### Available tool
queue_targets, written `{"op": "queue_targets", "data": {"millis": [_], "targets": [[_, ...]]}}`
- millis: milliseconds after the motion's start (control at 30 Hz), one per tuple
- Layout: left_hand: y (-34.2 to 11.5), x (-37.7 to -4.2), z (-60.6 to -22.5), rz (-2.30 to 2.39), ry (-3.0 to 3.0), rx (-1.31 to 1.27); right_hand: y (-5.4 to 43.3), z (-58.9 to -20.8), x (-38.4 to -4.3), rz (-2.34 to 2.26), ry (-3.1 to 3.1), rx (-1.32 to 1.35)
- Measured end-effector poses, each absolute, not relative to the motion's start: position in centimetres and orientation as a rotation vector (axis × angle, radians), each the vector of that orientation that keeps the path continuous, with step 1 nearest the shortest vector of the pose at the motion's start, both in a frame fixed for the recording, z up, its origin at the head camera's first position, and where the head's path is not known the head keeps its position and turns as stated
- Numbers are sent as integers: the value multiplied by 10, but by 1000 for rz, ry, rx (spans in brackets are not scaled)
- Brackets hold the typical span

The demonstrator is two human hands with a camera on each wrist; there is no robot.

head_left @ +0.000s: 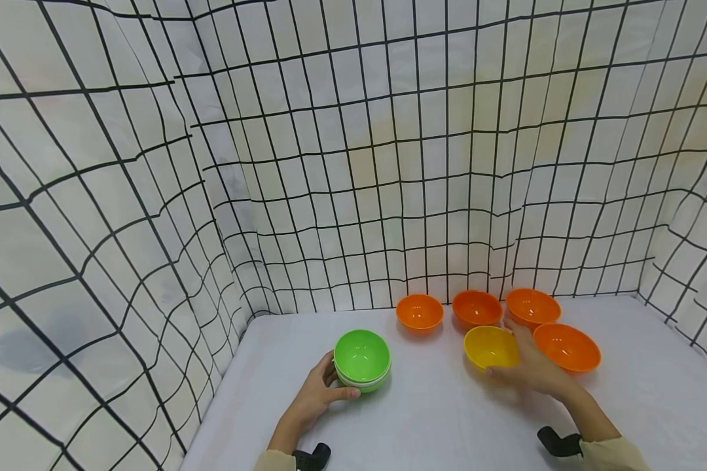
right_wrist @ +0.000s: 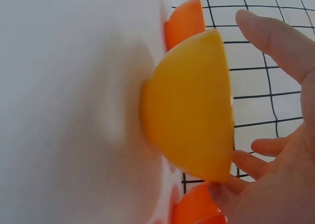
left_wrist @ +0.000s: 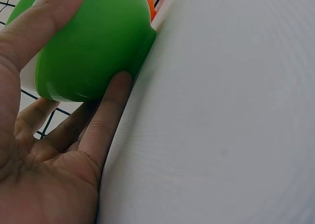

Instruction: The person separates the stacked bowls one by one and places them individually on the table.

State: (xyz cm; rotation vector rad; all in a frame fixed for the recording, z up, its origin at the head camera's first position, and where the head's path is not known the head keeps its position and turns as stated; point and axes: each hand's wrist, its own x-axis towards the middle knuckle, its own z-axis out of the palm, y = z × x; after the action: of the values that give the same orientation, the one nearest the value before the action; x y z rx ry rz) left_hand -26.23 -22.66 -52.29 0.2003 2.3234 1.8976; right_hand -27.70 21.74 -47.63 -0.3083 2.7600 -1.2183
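A bright green bowl (head_left: pixel 362 355) tops a nested stack, with a white rim and another green bowl beneath it. My left hand (head_left: pixel 320 394) holds this stack from its left side, thumb at the front. In the left wrist view, the lower green bowl (left_wrist: pixel 98 47) sits on the white cloth between thumb and fingers. To the right stands a yellow bowl (head_left: pixel 490 348), upright on the cloth. My right hand (head_left: pixel 533 363) is at its right side, fingers spread. The right wrist view shows the thumb apart from the yellow bowl (right_wrist: pixel 192 108) and fingertips by its rim.
Orange bowls stand behind the yellow one: a left one (head_left: pixel 419 313), a middle one (head_left: pixel 477 309) and a right one (head_left: pixel 533 306). Another orange bowl (head_left: pixel 567 347) is right of my right hand. White walls with black grid lines (head_left: pixel 412 163) enclose the white-covered table (head_left: pixel 424 418).
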Motion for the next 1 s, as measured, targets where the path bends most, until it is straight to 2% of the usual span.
{"op": "queue_targets", "data": {"millis": [500, 800, 1000], "targets": [[-226, -261, -521, 1900, 2315, 201, 182, -453, -261, -1268, 2853, -472], [-227, -261, -519, 1897, 2314, 209, 142, -457, -265, -1438, 2693, -680], [-227, -260, -520, 1890, 2318, 211, 114, -465, -271, -1458, 2577, -632]]}}
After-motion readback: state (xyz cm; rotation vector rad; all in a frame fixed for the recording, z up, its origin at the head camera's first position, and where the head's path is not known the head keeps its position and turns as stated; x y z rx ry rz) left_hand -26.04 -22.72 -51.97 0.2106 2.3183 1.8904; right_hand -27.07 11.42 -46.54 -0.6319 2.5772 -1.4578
